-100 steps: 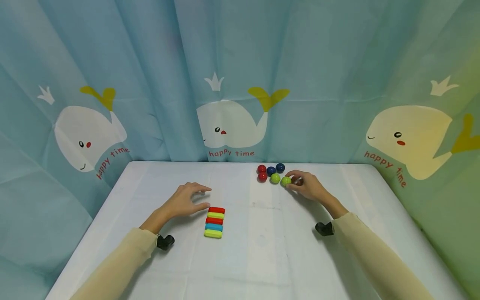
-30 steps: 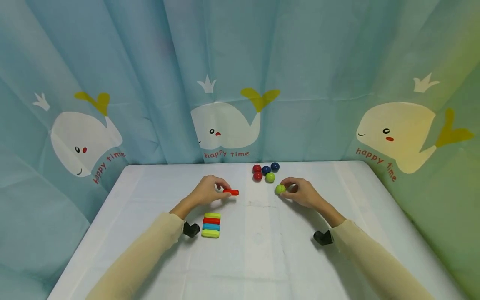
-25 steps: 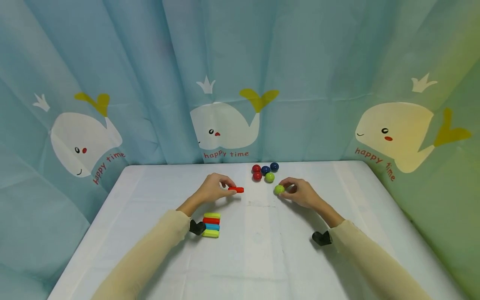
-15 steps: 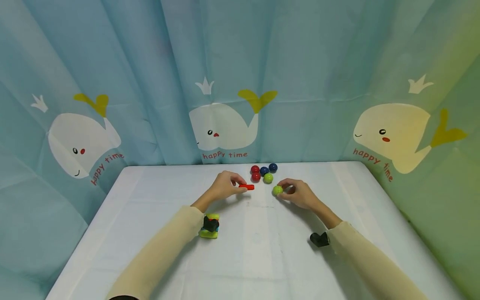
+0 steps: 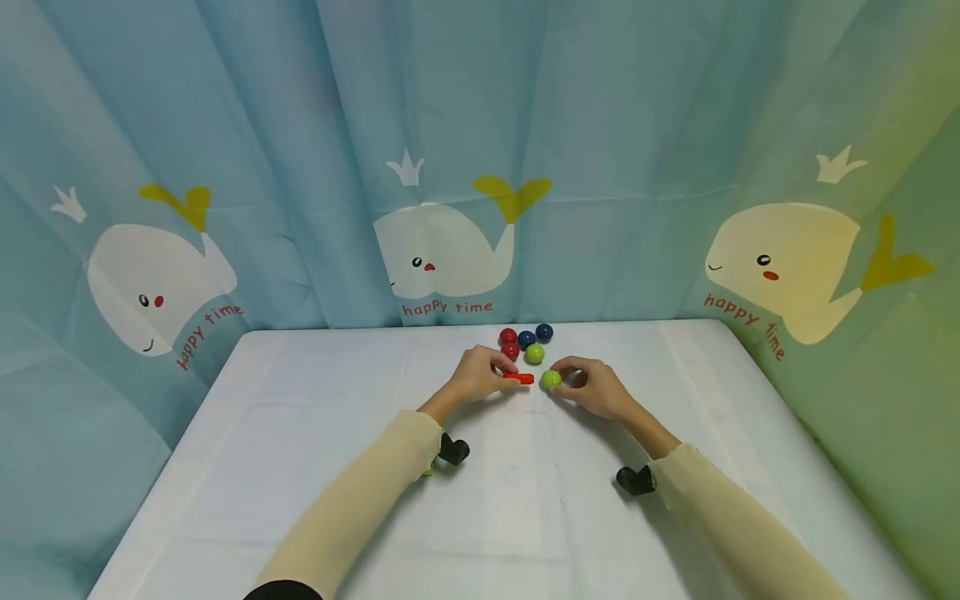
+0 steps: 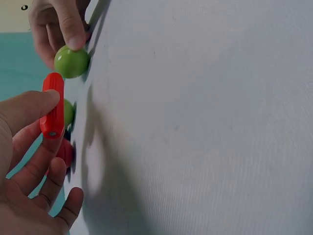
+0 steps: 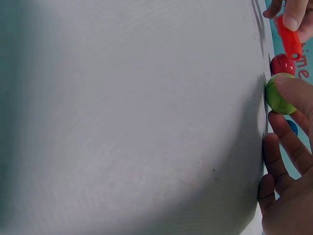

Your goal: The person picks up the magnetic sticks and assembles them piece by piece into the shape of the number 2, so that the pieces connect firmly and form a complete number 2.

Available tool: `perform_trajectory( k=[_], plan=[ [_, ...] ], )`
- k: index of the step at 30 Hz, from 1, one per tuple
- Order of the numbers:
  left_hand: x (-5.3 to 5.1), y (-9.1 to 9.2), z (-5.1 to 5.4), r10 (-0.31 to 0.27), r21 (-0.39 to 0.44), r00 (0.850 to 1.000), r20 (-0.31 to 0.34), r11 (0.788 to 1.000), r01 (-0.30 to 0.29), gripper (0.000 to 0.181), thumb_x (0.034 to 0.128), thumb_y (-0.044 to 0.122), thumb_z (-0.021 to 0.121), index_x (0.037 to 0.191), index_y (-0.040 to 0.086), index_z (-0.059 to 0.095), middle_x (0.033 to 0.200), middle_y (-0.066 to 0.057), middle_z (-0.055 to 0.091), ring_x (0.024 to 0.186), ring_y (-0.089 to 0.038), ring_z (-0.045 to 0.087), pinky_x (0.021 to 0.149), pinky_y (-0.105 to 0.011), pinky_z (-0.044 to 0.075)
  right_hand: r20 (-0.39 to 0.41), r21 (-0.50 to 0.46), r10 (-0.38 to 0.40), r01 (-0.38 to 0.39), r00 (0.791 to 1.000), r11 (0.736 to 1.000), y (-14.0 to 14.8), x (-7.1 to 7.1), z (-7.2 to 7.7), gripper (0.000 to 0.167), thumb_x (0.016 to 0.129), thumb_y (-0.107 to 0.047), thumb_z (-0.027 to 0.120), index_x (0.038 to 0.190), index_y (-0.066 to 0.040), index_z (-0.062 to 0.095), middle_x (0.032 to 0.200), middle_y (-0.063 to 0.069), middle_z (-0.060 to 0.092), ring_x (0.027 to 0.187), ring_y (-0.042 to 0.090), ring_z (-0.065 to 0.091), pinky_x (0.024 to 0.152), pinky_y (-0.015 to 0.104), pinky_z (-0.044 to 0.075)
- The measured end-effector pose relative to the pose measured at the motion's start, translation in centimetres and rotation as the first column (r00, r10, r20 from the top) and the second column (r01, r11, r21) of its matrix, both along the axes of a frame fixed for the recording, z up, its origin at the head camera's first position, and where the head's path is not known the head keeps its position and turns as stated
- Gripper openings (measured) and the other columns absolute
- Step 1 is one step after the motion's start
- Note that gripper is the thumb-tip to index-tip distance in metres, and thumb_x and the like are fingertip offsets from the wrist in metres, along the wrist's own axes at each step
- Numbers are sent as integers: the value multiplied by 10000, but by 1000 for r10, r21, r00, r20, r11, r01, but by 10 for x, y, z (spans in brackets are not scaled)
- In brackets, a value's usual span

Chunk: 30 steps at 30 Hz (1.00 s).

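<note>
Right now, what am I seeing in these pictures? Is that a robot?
No robot, just a person's two bare hands. One camera sits on the person's head and looks down; the other two are worn on the wrists, each watching its own hand. The left hand pinches a red stick. The right hand holds a green ball. Farther back on the white table are two red balls, two blue balls and another green one. Behind is a whale curtain.

The head view looks forward and down; both wrist views, much closer, share the red stick (image 6: 55, 117).
</note>
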<state>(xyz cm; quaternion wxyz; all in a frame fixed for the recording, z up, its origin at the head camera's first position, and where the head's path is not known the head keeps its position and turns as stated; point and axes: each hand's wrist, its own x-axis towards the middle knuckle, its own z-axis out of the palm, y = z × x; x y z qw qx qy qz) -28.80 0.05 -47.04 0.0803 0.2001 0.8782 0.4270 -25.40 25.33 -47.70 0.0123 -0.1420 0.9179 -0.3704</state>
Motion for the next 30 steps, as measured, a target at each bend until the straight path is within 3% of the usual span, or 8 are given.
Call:
perform_trajectory(
  k=[15, 30],
  plan=[
    [-2, 16, -6, -20, -21, 1000, -23, 1000, 19, 122, 857, 180, 857, 951, 116, 813, 814, 56, 682, 780, -137, 538, 694, -225, 443, -20, -6, 10, -11, 1000, 1000, 0, 5, 0, 297, 885, -161, 816, 1160, -83, 735, 1046, 80, 729, 813, 197, 605, 723, 321, 494],
    [-1, 20, -5, -4, -27, 1000, -23, 1000, 4, 104, 854, 166, 857, 927, 108, 810, 781, 45, 659, 768, -122, 541, 696, -229, 445, -12, -34, 14, -14, 1000, 999, 2, 5, -1, 306, 898, -154, 807, 1182, -75, 723, 1049, 95, 721, 815, 191, 612, 712, 335, 498]
  ],
)
